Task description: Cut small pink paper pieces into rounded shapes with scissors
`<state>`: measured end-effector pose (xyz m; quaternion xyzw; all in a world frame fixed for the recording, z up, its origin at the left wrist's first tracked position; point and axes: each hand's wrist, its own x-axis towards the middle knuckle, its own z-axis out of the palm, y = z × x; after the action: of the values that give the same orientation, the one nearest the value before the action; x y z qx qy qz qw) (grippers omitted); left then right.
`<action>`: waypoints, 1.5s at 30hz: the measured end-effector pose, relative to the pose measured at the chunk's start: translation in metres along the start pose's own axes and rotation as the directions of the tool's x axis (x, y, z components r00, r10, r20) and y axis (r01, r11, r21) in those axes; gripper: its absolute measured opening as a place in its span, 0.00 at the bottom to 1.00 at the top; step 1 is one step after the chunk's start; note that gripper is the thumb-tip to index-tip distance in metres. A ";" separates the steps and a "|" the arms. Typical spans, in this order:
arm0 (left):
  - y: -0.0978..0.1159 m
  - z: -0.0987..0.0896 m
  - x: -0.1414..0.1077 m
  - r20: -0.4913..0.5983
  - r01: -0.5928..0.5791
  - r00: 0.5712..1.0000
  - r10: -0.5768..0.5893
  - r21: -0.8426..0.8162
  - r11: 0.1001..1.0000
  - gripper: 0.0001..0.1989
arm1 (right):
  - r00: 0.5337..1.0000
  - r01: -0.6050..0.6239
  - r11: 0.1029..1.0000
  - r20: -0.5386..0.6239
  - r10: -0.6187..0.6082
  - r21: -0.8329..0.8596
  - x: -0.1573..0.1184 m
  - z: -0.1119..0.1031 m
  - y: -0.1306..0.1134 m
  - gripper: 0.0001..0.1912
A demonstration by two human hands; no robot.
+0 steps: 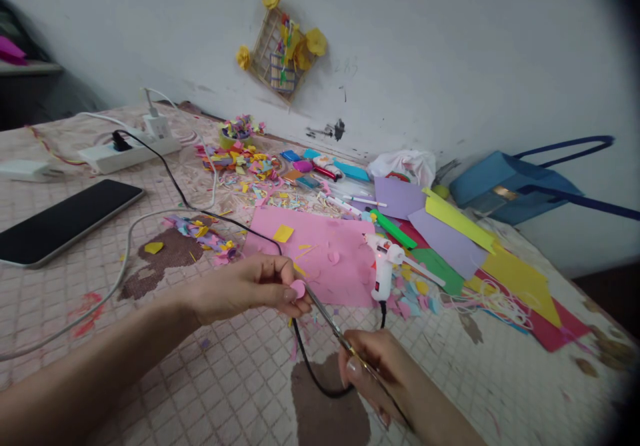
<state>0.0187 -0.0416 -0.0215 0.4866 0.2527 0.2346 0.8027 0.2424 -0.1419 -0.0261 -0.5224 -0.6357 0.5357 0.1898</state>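
Observation:
Between the thumb and fingers of my left hand (255, 289) is a small round pink paper piece (297, 289). My right hand (375, 373) is closed around a slim silver-and-gold metal tool (327, 319); its exact kind I cannot make out. The tool's tip meets the right edge of the paper piece, or lies just beside it. Beyond both hands lies a pink paper sheet (350, 246) with small paper bits on it. A white glue gun (384, 269) rests at the sheet's right edge, with a small red light showing.
A black cable (313, 376) loops beneath my hands. To the left are a phone (70, 223) and a power strip (130, 153). Paper scraps (240, 159) are heaped at the back. Coloured sheets (450, 239) and a blue bag (515, 186) occupy the right side.

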 end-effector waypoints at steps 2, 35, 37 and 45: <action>0.000 0.000 0.000 -0.002 0.006 1.000 -0.006 0.003 1.000 0.06 | 1.000 -0.005 1.000 -0.004 0.005 0.009 0.000 -0.001 0.002 0.28; -0.002 -0.006 0.002 0.139 0.023 0.990 -0.029 0.046 0.999 0.06 | 0.999 0.044 0.995 0.021 -0.042 -0.086 0.004 -0.010 0.009 0.26; -0.001 -0.005 0.002 0.136 0.011 0.991 -0.018 0.052 0.999 0.06 | 0.999 0.034 0.993 0.025 -0.031 -0.110 0.003 -0.013 0.006 0.28; -0.002 -0.001 0.000 0.088 -0.012 0.996 0.009 0.035 0.999 0.08 | 0.993 0.120 0.991 0.013 -0.121 0.057 0.004 -0.010 0.014 0.29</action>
<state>0.0183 -0.0411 -0.0237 0.5118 0.2186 0.2128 0.8031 0.2549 -0.1351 -0.0362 -0.4733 -0.6523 0.5451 0.2309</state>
